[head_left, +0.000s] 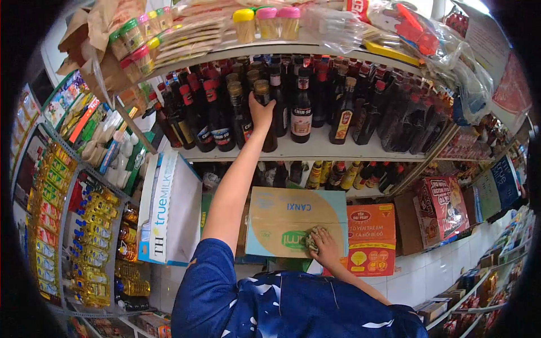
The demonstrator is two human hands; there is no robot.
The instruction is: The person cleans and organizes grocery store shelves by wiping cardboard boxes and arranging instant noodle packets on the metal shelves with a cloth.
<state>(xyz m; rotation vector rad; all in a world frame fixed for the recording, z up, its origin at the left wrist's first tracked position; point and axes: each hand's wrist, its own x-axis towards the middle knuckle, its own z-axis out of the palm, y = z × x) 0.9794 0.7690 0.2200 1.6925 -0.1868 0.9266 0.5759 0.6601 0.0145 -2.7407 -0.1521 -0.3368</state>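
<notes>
My left hand (262, 114) reaches up to the bottle shelf, its fingers closed around a dark bottle (270, 141) with a gold-coloured cap. That bottle stands upright among rows of dark sauce bottles. To its right is a Chin-su bottle (301, 110) with a pink and white label. Lower down, my right hand (325, 248) rests on the top of a cardboard box (282, 213) with blue edges and "CANXI" printed on it. Its fingers are bent over a crumpled greenish cloth (311, 241), pressed against the box.
Toothpick jars (244, 26) and plastic packets line the upper shelf (197, 55). A TH true Milk carton (163, 208) stands left of the box, a red-orange carton (371, 239) to its right. Oil bottles (93, 248) fill racks at far left; more shelving (479, 298) is at lower right.
</notes>
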